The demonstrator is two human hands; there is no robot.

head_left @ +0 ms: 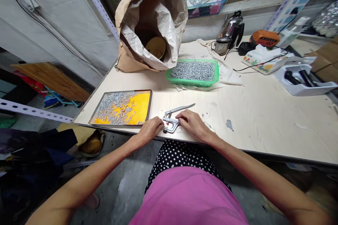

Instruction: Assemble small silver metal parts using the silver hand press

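Observation:
Metal snap pliers (174,124) with a spring lie at the table's front edge, between my two hands. Their upper handle stands apart from the lower body, and the jaw faces left. My left hand (152,127) is closed, thumb and fingers pressed together beside the jaw; whatever it pinches is hidden. A tiny red spot shows within the jaw. My right hand (192,121) has its fingers closed on the right side of the pliers' body. Left of my hands, a shallow tray (150,107) with a yellow bottom holds many small silvery metal pins.
Behind the pliers stands a green basket (215,77) full of similar metal pieces. A big open paper sack (126,56) rises at the back left. Farther right are a metal kettle (229,30), an orange battery pack (264,38) and a white tray (303,89).

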